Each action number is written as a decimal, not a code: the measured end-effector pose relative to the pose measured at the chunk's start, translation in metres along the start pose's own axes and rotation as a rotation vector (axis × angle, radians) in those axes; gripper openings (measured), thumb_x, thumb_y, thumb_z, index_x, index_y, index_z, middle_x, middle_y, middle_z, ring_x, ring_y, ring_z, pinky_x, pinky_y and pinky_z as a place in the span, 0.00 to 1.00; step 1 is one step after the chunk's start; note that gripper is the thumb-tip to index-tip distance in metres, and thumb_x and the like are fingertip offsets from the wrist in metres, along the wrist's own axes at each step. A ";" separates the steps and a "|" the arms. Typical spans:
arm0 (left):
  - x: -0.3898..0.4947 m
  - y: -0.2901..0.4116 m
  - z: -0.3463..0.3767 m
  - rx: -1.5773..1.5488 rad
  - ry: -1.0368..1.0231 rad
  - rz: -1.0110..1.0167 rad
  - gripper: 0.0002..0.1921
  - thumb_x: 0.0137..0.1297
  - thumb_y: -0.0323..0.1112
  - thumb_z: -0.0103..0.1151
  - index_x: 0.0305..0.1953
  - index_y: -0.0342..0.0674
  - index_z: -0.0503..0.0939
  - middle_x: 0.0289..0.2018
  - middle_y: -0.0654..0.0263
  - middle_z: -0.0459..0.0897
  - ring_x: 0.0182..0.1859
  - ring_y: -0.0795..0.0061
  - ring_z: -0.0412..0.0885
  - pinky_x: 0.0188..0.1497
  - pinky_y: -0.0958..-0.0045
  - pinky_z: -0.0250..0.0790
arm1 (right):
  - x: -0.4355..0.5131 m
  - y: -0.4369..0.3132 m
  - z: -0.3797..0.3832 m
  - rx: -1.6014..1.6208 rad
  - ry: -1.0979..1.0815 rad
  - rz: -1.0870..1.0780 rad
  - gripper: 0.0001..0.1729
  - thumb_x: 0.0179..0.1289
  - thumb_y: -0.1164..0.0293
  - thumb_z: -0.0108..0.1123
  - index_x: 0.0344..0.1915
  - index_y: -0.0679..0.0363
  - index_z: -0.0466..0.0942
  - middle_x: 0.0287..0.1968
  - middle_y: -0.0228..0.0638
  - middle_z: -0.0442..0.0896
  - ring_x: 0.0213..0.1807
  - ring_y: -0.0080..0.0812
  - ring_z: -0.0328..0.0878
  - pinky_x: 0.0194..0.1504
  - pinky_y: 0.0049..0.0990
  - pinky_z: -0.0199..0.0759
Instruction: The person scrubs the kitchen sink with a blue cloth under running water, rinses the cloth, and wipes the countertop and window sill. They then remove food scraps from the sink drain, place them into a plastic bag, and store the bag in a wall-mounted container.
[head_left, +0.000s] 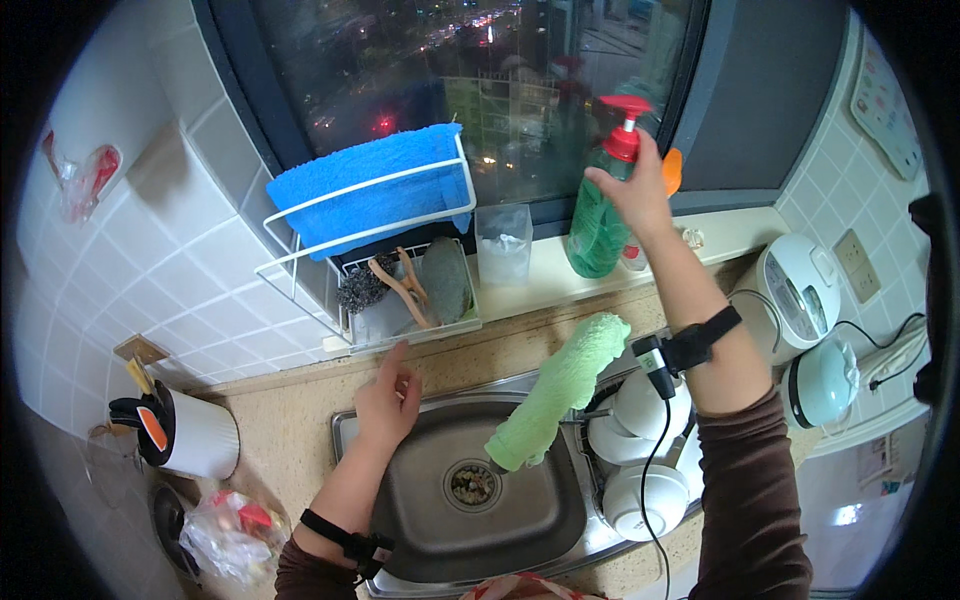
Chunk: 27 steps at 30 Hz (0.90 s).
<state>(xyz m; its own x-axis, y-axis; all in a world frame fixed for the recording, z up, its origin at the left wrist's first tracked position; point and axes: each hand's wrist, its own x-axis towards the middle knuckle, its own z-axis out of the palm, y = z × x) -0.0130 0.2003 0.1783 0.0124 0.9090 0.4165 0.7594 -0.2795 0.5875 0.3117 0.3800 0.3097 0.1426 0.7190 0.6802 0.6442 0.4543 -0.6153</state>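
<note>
My right hand (643, 191) grips the upper part of a green pump bottle (596, 229) with a red pump head. The bottle is at the windowsill (551, 259); I cannot tell whether its base rests there. Some fingers are hidden behind it. Over the back-left rim of the steel sink (420, 517), my left hand (386, 401) holds nothing, its index finger extended and the others loosely bent. That fingertip is near the front edge of a white wire rack (409, 335), which holds a steel wool scrubber (366, 289), a wooden clip-like tool (412, 289) and a grey-green scouring pad (445, 281).
A faucet wrapped in pale green cloth (559, 390) reaches over the sink. White bowls (645, 499) stand right of it. A blue towel (375, 187) hangs above the rack, beside a clear plastic container (503, 244). A knife holder (202, 435) and plastic bag (232, 536) are left; a rice cooker (795, 292) is right.
</note>
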 end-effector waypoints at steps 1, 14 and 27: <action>-0.001 0.000 -0.001 0.007 -0.006 0.003 0.24 0.55 0.24 0.55 0.55 0.40 0.67 0.22 0.63 0.78 0.21 0.72 0.76 0.24 0.74 0.68 | -0.002 0.001 0.008 -0.057 0.033 -0.023 0.41 0.43 0.64 0.70 0.54 0.67 0.60 0.50 0.47 0.71 0.52 0.42 0.69 0.53 0.32 0.63; -0.010 -0.007 0.003 0.006 -0.042 -0.095 0.25 0.53 0.26 0.54 0.55 0.46 0.68 0.23 0.64 0.80 0.22 0.66 0.78 0.25 0.70 0.71 | -0.012 -0.007 0.024 -0.054 0.010 -0.075 0.44 0.43 0.63 0.70 0.57 0.65 0.57 0.56 0.53 0.62 0.58 0.49 0.60 0.58 0.35 0.58; -0.030 -0.017 0.008 -0.013 -0.059 -0.153 0.25 0.53 0.25 0.56 0.55 0.46 0.68 0.21 0.62 0.77 0.21 0.68 0.77 0.26 0.71 0.70 | -0.059 0.102 -0.025 0.224 -0.067 0.349 0.34 0.42 0.66 0.66 0.52 0.60 0.66 0.43 0.40 0.76 0.46 0.39 0.73 0.51 0.33 0.64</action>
<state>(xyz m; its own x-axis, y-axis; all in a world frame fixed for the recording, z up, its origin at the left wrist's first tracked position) -0.0209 0.1801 0.1499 -0.0647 0.9578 0.2801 0.7471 -0.1396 0.6499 0.3876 0.3714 0.2167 0.2698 0.8792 0.3927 0.3851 0.2752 -0.8809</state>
